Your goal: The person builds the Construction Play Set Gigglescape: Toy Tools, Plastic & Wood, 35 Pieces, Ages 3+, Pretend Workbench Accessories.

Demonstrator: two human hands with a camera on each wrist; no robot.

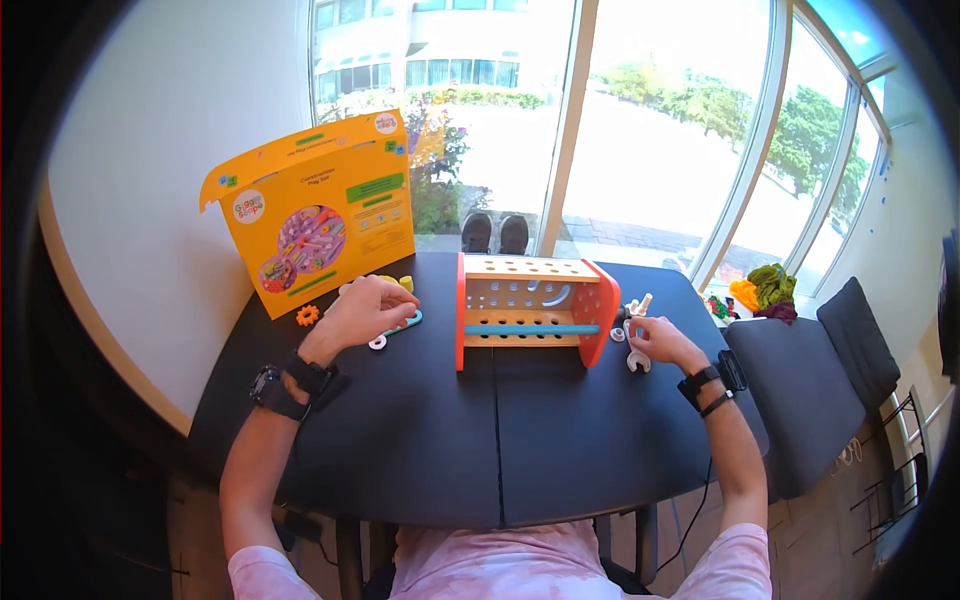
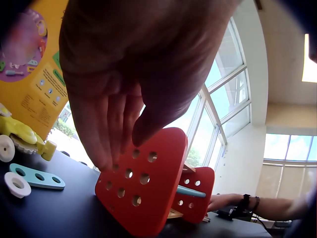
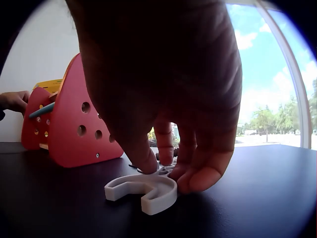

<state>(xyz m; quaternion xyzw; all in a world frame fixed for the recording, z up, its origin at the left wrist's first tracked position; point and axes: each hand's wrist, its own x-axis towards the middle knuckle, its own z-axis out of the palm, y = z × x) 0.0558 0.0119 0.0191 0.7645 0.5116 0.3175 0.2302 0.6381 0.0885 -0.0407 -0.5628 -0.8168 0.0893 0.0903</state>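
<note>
My left hand [image 1: 362,312] is over small toy parts at the left of the table. Its fingers are loosely straight and hold nothing in the left wrist view. Close by are a turquoise strip with holes [image 2: 29,174], a white ring-shaped piece [image 2: 11,187] and a yellow toy piece [image 2: 20,130] with white wheels. At the other side, my right hand [image 1: 657,342] pinches a white toy wrench [image 3: 166,194] lying on the table, its open-ended head toward the right wrist camera. The fingers hide part of the handle.
A toy workbench with red side panels [image 1: 603,312] and a blue rod [image 1: 535,330] stands between the hands. Behind the left hand rises a yellow box [image 1: 370,235], with an orange gear [image 1: 307,315] at its foot. Dark chairs [image 1: 795,385] flank the table's right side.
</note>
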